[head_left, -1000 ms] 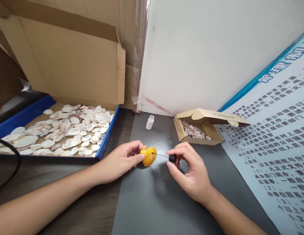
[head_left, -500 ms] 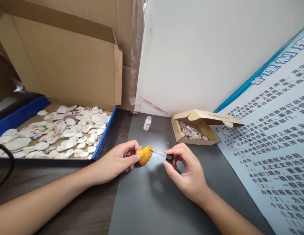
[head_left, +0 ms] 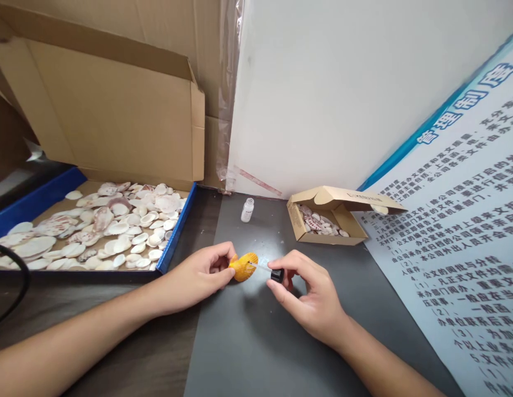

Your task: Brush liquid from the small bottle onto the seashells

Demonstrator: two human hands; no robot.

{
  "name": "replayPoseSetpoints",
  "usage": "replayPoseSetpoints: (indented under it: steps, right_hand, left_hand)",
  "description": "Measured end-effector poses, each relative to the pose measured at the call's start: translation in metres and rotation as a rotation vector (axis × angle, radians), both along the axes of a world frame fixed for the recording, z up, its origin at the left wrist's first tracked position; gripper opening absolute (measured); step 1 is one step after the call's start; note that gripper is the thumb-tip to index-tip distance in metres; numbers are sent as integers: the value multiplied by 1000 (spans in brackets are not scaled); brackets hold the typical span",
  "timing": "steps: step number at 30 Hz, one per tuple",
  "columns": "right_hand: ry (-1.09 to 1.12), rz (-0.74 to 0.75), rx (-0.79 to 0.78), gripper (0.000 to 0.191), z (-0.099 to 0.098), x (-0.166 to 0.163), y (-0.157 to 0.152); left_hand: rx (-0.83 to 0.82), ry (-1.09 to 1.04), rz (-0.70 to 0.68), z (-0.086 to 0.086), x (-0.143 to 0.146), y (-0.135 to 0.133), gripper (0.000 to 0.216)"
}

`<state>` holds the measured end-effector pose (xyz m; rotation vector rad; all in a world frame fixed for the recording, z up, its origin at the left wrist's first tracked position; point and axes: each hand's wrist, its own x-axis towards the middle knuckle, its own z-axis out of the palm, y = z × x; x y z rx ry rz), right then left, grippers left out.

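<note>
Between the thumb and fingers of my left hand [head_left: 210, 268] is an orange-yellow scallop shell [head_left: 244, 267], its ribbed fan pointing right. My right hand [head_left: 308, 289] pinches the black cap of a small brush applicator [head_left: 277, 275]. The applicator's thin clear stem reaches left, and its dark tip is at the shell's face. Behind the hands, a small uncapped bottle [head_left: 247, 210] with a white label stands upright on the dark grey mat [head_left: 240, 342].
At left a blue-sided cardboard box [head_left: 180, 223] with a raised lid holds many pale shells [head_left: 116, 229]. A smaller open carton [head_left: 326, 239] with shells stands back right. A white board [head_left: 306, 99] rises behind; a printed sheet [head_left: 467, 220] lies at right. A black cable [head_left: 22, 281] curves at far left.
My right hand and the applicator have moved slightly left and down, so the tip lies farther in over the shell. The shell has tilted a little in my left hand.
</note>
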<state>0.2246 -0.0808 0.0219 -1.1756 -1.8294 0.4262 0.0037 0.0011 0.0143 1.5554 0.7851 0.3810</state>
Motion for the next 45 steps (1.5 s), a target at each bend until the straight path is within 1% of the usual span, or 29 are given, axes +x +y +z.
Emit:
replayPoseSetpoints:
  steps: [3, 5, 7, 10, 12, 14, 18, 20, 22, 24, 27, 30, 33, 35, 38, 42, 45]
  right_hand:
    - [9, 48, -15, 17, -2, -1, -2]
    - [23, 90, -22, 19, -3, -2, -2]
    - [20, 102, -39, 20, -4, -2, -2]
    - [-9, 21, -69, 19, -3, -2, -1]
    - [-9, -49, -59, 18, -2, -1, -1]
    - [2, -64, -31, 19, -1, -1, -1]
    - [24, 72, -16, 21, -2, -2, -3]
    - [27, 111, -32, 22, -4, -2, -3]
    - [10, 87, -53, 22, -4, -3, -3]
    - [-14, 23, -56, 22, -2, -2, -3]
    - [-18, -40, -16, 21, 0, -1, -3]
    - [8, 43, -5, 22, 0, -1, -3]
    - [24, 141, -70, 22, -2, -1, -4]
    - [19, 141, -109, 21, -3, 0, -5]
    - [11, 127, -127, 19, -3, 1, -6]
    - [-20, 165, -145, 18, -2, 0, -7]
    - [-58, 100, -128, 14, 1, -3, -7]
  left_hand:
    - [70, 21, -18, -4, 0, 0, 25]
    - [81, 27, -29, -5, 1, -1, 24]
    - [79, 30, -31, -4, 1, -1, 24]
    - [82, 27, -16, -1, 2, -1, 23]
    - [86, 20, -6, 1, 3, -1, 21]
    - [86, 16, -7, 1, 2, -1, 20]
    - [84, 9, -17, -2, 1, 0, 23]
    - [84, 9, -17, -3, 1, 0, 23]
    - [77, 8, -19, -2, 1, 0, 23]
    - [69, 9, -25, -1, 1, -1, 23]
    - [68, 15, -28, 0, 0, -1, 23]
    - [80, 15, -23, 0, 0, -2, 23]
    - [99, 17, -19, -1, 0, -1, 23]
    - [102, 19, -21, -2, 0, -1, 23]
    - [93, 17, -25, -2, 1, -1, 24]
    - [76, 8, -29, -1, 1, -1, 25]
    - [79, 9, -28, -1, 1, -1, 24]
